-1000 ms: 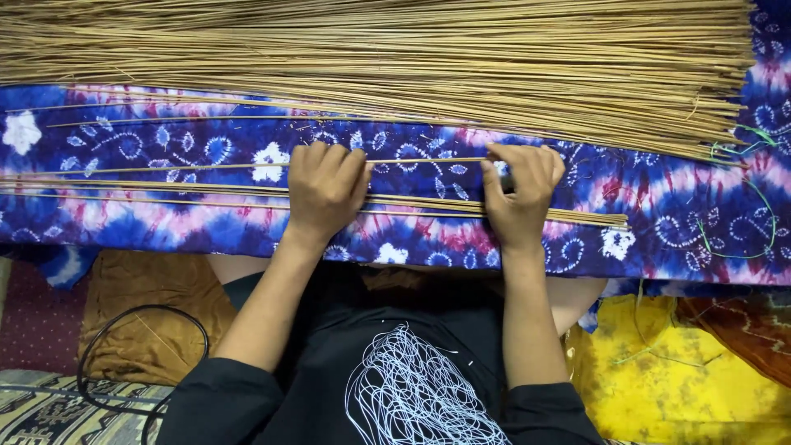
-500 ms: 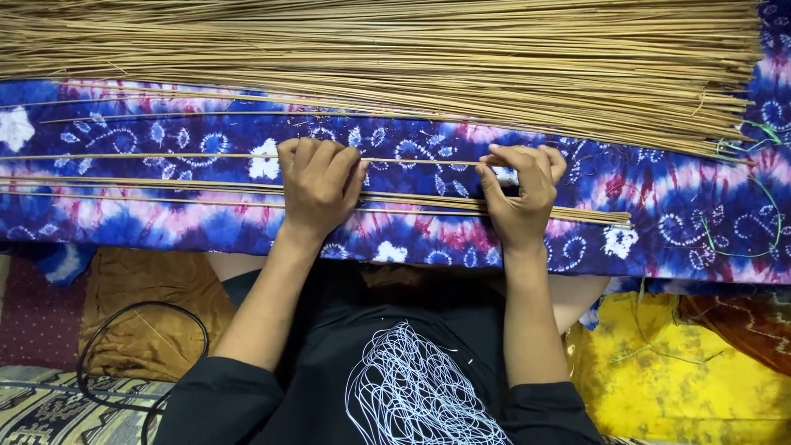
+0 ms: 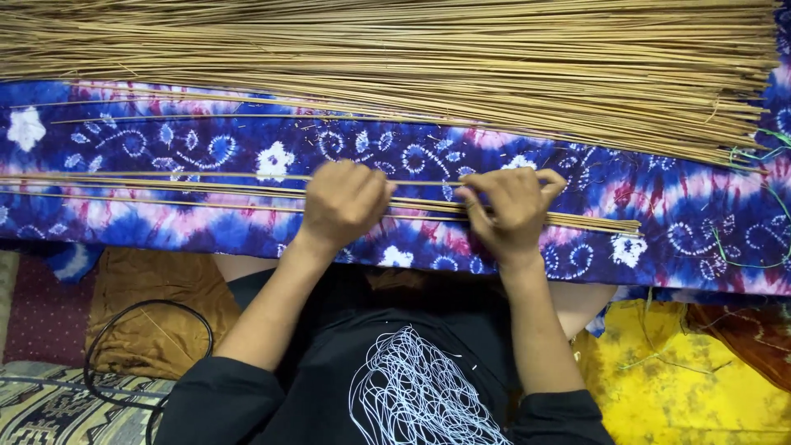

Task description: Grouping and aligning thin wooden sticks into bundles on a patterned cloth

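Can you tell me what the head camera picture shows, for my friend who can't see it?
A left hand and right hand pinch a small bundle of thin sticks on a blue flowered cloth. A big pile of sticks lies above.

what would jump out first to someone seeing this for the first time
A thick spread of thin tan sticks fills the top of the view, lying on a bright blue, pink and white tie-dye cloth. At the centre, the left hand and right hand rest on a small row of sticks running across the cloth.
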